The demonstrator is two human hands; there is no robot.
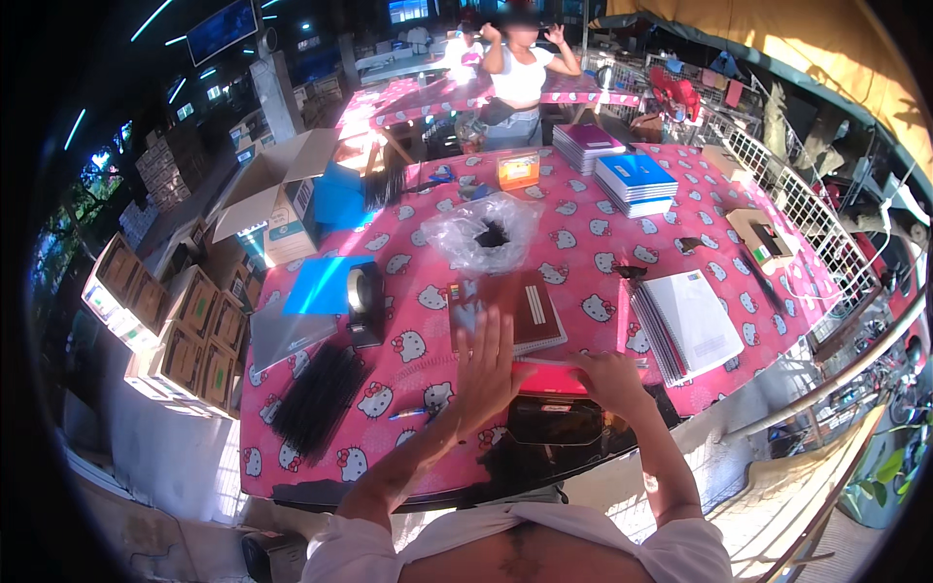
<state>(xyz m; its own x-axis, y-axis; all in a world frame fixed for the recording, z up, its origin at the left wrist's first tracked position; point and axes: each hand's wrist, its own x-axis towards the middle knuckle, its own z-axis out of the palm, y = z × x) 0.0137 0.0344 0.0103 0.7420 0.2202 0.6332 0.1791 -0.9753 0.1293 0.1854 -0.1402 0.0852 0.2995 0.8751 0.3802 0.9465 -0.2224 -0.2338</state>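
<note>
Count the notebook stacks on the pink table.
3 clear stacks: purple stack at far edge, blue stack beside it, white stack near the right hand. Others may be hidden.

On the pink patterned tablecloth (583,243) lie a crumpled clear plastic bag (483,231), a tape dispenser (364,301), a heap of black binding combs (319,396), a stack of blue notebooks (636,183) and a white spiral notebook stack (688,325); open cardboard boxes (277,199) stand at the left

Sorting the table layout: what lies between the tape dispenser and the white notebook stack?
In the head view, a brown spiral notebook lies between the tape dispenser and the white notebook stack.
</note>
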